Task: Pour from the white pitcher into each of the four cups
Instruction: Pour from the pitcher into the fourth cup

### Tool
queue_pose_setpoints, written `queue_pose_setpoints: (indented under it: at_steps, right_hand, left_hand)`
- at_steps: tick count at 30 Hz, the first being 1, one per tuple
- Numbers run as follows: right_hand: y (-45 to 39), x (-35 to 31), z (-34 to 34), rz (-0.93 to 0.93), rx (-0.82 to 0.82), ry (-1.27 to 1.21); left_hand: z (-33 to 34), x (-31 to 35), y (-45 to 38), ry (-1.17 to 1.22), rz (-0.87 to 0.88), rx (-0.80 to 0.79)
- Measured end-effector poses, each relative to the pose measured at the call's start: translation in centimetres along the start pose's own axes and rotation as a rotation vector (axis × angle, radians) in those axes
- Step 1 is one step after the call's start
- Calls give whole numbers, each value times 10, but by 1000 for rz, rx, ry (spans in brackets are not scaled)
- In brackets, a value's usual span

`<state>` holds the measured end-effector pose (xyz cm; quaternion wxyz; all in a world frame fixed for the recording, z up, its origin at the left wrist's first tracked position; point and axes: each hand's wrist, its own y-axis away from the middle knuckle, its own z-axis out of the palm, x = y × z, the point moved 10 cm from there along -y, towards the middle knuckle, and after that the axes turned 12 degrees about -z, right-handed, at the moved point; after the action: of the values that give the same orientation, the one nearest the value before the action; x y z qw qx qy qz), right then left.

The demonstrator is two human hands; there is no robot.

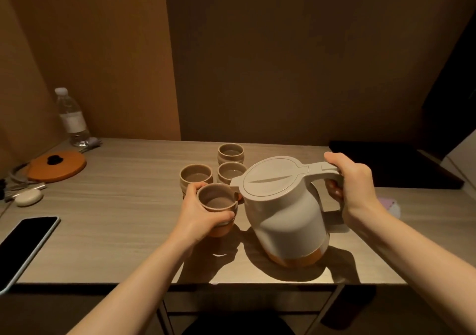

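The white pitcher (283,213) with an orange base stands near the table's front edge, lid on, spout pointing left. My right hand (353,182) is wrapped around its handle. My left hand (198,211) grips the nearest cup (217,202), a beige cup with an orange bottom, right beside the spout. Three more beige cups stand behind it: one at the left (196,176), one in the middle (231,171) and one furthest back (230,152). Whether liquid is in the cups is hard to tell.
A clear water bottle (71,118) stands at the far left by the wall. An orange lid (57,166), a small white case (28,197) and cables lie at the left. A dark phone (24,247) rests at the front left edge. A black slab (391,164) lies at the far right.
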<state>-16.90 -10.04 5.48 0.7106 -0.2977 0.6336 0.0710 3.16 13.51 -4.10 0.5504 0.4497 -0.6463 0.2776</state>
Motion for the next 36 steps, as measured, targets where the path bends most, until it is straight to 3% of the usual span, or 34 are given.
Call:
queue_pose_setpoints:
  at_steps: [11,24,36]
  right_hand:
    - [-5,7,11,7,-31,15]
    - [-11,0,27,-33,-116,87]
    - [-12,-10,43,-77,-174,136]
  left_hand:
    - [3,12,0,-92,71,-24]
    - [-11,42,-15,-491,219,75]
    - [-12,52,-8,-611,251,40]
